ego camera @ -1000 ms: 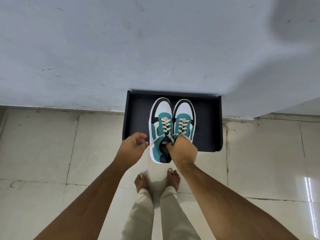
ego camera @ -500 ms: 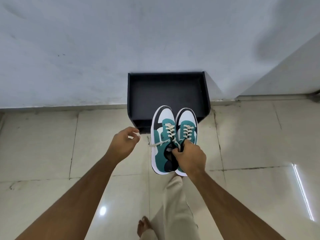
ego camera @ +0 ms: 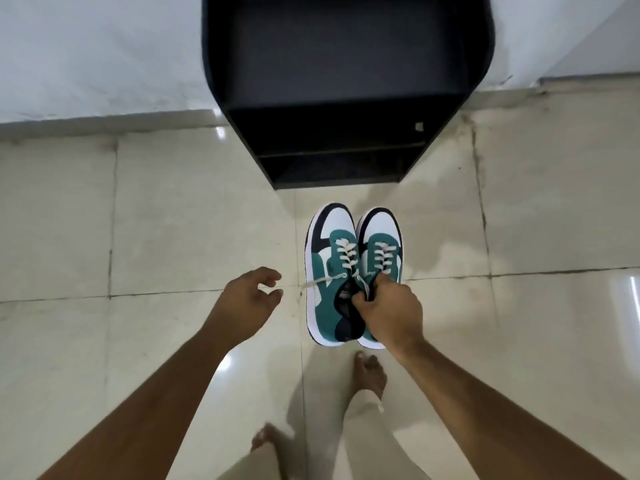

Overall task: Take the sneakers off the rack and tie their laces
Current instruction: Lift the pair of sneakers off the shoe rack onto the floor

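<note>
While held clear of the glossy beige tiled floor (ego camera: 173,220), pair of teal, white and navy low-top sneakers (ego camera: 349,271) side by side, toes pointing away toward black open-front shoe rack (ego camera: 346,64). Well apart from rack now, no contact with it. Both sneakers gripped by right hand (ego camera: 388,310) at the collar openings, fingers (ego camera: 363,301) curled together and clamped over the inner collars and tongues, heels partly covered by the hand. Cream laces (ego camera: 348,252) threaded through eyelets on both, ends loose, no bow visible. One loose lace end (ego camera: 320,281) trailing left off the left-side sneaker, stretched roughly level toward left hand (ego camera: 244,306). Left hand just beside the pair, not touching the shoes; fingers (ego camera: 268,273) half curled, thumb and forefinger apart with a small gap. Thin pale strand visible at that gap; cannot tell if actually pinched or only near the fingertips. Rack standing against pale grey wall (ego camera: 86,46), top surface bare, lower shelf edges visible in shadow, small white tag (ego camera: 419,126) on right inner side. Bare feet (ego camera: 369,374) and light beige trouser legs (ego camera: 367,434) below the sneakers, one foot forward under the heels, other foot blurred lower left. Bare forearms, no sleeves.
</note>
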